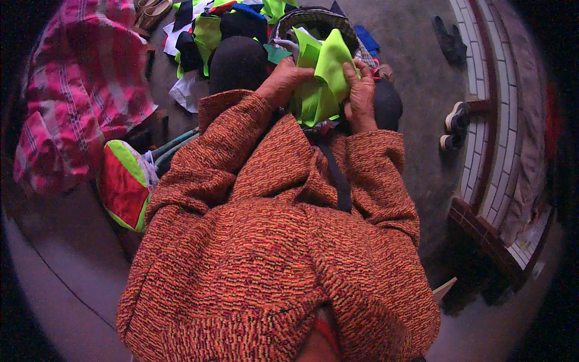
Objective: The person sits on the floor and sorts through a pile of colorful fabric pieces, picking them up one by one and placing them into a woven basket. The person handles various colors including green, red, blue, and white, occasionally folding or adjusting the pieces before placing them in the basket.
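Note:
Several neon-green fabric pieces (pixel 329 75) are held up between my hands, above my lap. My left hand (pixel 283 81) grips their left side, its fingers partly hidden behind the cloth. On the other side, my right hand (pixel 360 90) pinches the right edge with thumb and fingers. A small dark-green scrap (pixel 276 53) shows just beyond my left hand. Behind the cloth sits a round basket with a checked lining (pixel 313 13); the green pieces hide part of it.
Fabric scraps (pixel 208 36) in green, black, white and blue lie on the floor at the far left. A pink checked cloth (pixel 84 90) drapes over something at left, near a red-and-green bundle (pixel 126 184). Dark shoes (pixel 456 117) stand by the tiled step (pixel 476 78) at right.

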`<state>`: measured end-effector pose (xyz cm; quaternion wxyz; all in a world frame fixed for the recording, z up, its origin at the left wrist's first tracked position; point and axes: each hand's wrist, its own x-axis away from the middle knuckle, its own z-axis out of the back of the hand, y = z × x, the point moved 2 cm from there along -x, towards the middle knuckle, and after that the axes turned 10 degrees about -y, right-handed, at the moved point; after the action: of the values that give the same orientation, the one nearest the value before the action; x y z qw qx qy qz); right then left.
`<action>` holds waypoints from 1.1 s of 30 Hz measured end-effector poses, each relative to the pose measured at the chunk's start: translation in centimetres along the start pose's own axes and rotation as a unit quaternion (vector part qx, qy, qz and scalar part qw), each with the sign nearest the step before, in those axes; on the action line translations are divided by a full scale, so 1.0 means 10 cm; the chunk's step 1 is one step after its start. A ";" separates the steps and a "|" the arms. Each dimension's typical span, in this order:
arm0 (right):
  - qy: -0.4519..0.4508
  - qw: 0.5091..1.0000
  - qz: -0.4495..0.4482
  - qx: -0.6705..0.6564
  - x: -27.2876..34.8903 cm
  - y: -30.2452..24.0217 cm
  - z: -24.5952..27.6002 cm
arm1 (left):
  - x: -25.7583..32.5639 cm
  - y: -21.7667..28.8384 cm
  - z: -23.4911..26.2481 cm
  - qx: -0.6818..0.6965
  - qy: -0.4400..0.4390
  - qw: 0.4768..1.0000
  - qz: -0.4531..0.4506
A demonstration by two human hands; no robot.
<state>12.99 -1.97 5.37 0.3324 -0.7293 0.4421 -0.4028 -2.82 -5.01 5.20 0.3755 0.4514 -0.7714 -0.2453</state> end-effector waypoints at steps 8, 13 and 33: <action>0.007 0.996 0.053 -0.071 -0.14 0.06 0.30 | 0.08 0.10 0.03 0.082 0.045 0.995 -0.040; -0.040 0.998 -0.042 -0.029 -0.10 0.01 0.17 | 0.08 0.14 0.03 0.053 0.043 0.997 -0.043; 0.005 0.987 0.057 0.153 -0.04 -0.13 -0.01 | 0.03 0.08 0.11 0.030 0.073 0.996 -0.051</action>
<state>13.28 -1.09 6.42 0.4606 -0.6415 0.4175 -0.4495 -4.22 -4.82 5.18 0.4044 0.5179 -0.7247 -0.2075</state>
